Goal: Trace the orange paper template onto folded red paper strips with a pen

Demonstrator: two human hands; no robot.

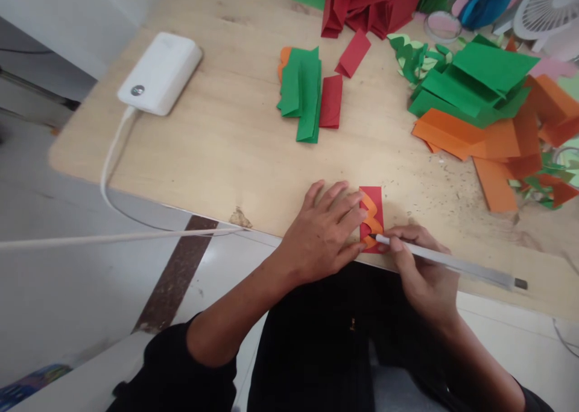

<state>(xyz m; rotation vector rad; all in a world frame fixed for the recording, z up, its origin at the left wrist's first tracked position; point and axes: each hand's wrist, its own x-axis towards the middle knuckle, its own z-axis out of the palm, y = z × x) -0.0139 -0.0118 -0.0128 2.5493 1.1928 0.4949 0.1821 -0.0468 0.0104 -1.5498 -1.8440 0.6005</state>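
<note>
The red paper (377,199) lies flat on the wooden table (235,140), just below and to the right of the middle of the frame. It sits between the two hands, close to the table's near edge. On top of it is a wavy orange shape (371,224), with red showing around it.

The left hand (316,234) is on the left side of the red paper. It is laid down with its fingers a little apart. Some fingertips and the thumb reach the left side of the orange shape and the red paper. The hand is not wrapped around anything.

The right hand (427,273) is on the lower right side of the red paper. It is curled around a white pen (456,262). The dark tip of the pen points left and is at the low part of the orange shape. I cannot tell if the tip is pressing down. The other end of the pen sticks out to the right.

Above the hands, near the top middle, are some folded green papers (308,92), with a small folded red piece (332,101) touching their right side. A pile of red papers (371,5) is at the top of the frame. In the upper right are green folded sheets (474,80) and orange folded sheets (506,149). A white box with a cord (158,74) lies in the upper left.
</note>
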